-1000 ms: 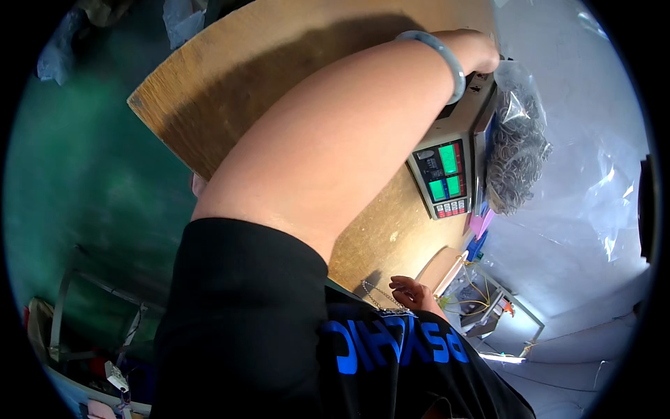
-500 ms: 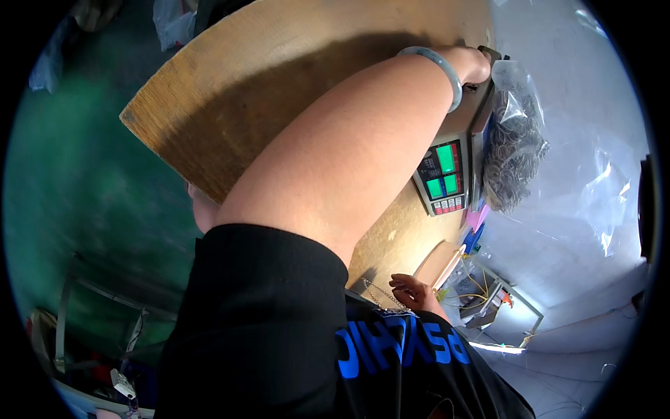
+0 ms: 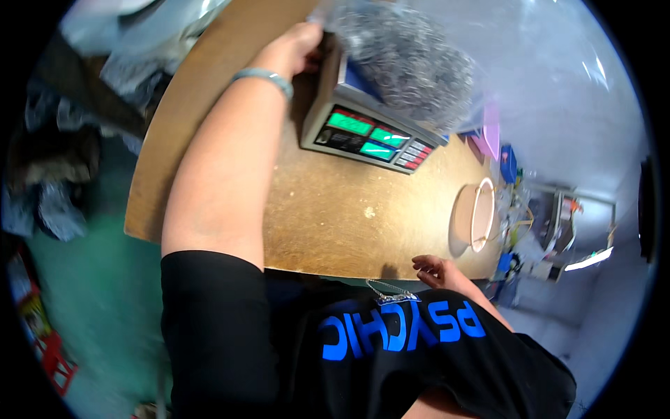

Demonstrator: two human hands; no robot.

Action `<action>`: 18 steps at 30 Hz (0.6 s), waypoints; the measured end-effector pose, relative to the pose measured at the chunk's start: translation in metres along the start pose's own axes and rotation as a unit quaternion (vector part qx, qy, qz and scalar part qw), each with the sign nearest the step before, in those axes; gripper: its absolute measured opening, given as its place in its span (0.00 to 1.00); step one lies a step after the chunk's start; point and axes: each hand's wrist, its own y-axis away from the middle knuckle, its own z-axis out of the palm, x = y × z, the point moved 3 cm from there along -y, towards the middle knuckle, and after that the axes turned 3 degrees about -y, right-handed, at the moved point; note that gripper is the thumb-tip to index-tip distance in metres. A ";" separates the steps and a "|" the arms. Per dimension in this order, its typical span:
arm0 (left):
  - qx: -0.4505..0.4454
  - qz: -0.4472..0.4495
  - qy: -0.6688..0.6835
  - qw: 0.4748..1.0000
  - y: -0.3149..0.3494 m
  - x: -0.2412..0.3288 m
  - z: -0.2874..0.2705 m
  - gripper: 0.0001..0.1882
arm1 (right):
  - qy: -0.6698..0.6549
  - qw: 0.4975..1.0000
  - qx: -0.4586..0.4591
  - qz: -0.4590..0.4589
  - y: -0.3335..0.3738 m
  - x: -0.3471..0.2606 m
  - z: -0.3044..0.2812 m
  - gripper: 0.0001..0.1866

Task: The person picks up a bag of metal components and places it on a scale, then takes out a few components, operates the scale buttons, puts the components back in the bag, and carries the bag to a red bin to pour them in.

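My left hand (image 3: 299, 49), with a grey-green bangle (image 3: 264, 75) on its wrist, reaches to the far left side of a digital scale (image 3: 317, 126). Its fingers are curled by a dark part there; what they hold, if anything, is hidden. On the scale lies a clear plastic bag (image 3: 412, 66) packed with grey metal ring-like pieces. Three green displays (image 3: 351, 124) glow on the scale's front. My right hand (image 3: 434, 269) hovers at the table's near edge, fingers loosely apart and nothing in them.
The wooden table (image 3: 335, 223) has a curved left edge. A pink oval basket (image 3: 466, 216) stands at its right, a pink bin (image 3: 490, 129) and a blue box (image 3: 508, 164) farther back. Plastic bags (image 3: 59, 209) lie at the left beyond the table. A chain (image 3: 391, 288) hangs at my chest.
My view has turned, so the scale and bag now appear farther left and larger. My left hand stays beside the scale. The right hand still hangs near the table's front edge.
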 end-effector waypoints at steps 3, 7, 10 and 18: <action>-0.035 -0.013 0.005 0.999 -0.021 -0.004 -0.007 0.27 | -0.046 0.998 0.030 -0.021 0.011 0.015 -0.005 0.16; -0.056 -0.038 -0.010 0.998 -0.027 -0.004 -0.015 0.23 | -0.085 0.994 0.049 -0.051 0.017 0.047 -0.007 0.16; -0.014 -0.025 0.002 1.000 0.000 0.000 -0.015 0.21 | -0.119 0.988 0.061 -0.078 0.022 0.061 -0.012 0.16; 0.153 0.521 -0.262 0.798 0.107 0.130 0.057 0.26 | -0.202 0.969 0.102 -0.095 0.024 0.102 -0.011 0.17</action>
